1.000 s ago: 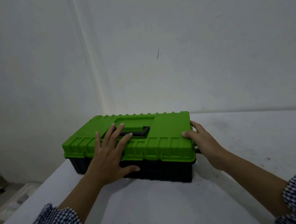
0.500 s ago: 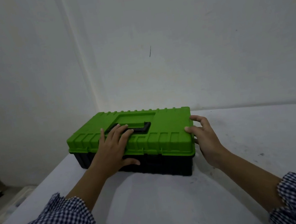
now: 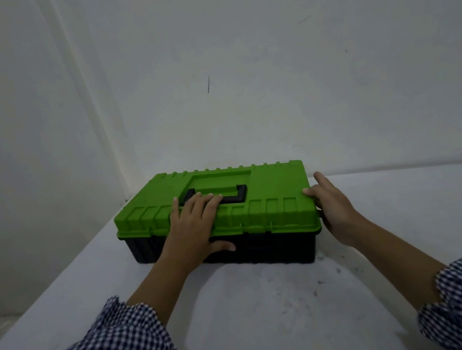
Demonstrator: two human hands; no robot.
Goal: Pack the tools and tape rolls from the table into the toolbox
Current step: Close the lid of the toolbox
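A toolbox (image 3: 274, 195) with a bright green lid and a black base stands on the white table, its lid down. A black carry handle (image 3: 237, 196) lies flat in a recess on the lid. My left hand (image 3: 193, 231) rests flat on the lid's front, fingers straight and reaching the handle, thumb down over the black front wall. My right hand (image 3: 333, 204) touches the box's right end, thumb on the lid's corner and fingers along the side. No tools or tape rolls are in view.
The white table (image 3: 273, 303) runs toward me, with small dark specks near the box. White walls meet in a corner just behind the toolbox. The table's left edge drops off to a floor at the lower left.
The view has shifted slightly and the box sits a little more square to me. My left hand's fingers have drawn closer together on the lid. Both hands stay on the box.
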